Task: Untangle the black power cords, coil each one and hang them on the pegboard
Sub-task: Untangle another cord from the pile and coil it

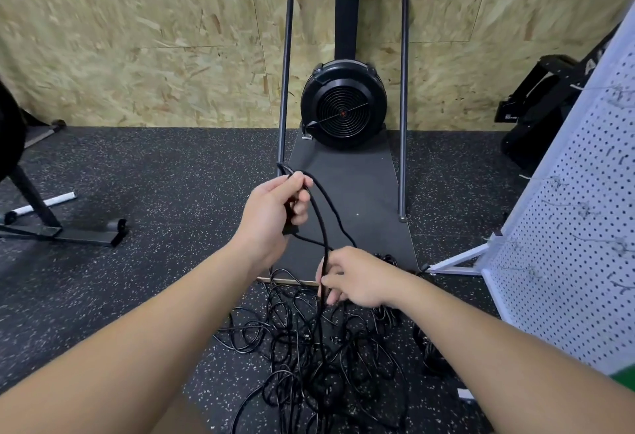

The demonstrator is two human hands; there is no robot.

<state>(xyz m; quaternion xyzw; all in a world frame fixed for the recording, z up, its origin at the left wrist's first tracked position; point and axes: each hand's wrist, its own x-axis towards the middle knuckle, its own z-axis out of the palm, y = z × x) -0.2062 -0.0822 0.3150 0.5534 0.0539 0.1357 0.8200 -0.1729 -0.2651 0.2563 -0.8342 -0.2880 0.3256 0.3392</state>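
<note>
A tangled heap of black power cords (319, 365) lies on the speckled rubber floor below my arms. My left hand (271, 206) is raised above it and grips a loop of one black cord (321, 227) together with its plug end. Lower and to the right, my right hand (354, 279) pinches the same cord where its strands run down into the heap. The white pegboard (563, 244) stands tilted at the right on a white frame, with several small metal hooks on it. No cord hangs on the part of it that shows.
A black fan machine (343, 103) with a grey tube frame and a dark base mat stands against the chipboard wall straight ahead. A black equipment stand (58, 227) sits at the left, and black gear rests by the wall at the right.
</note>
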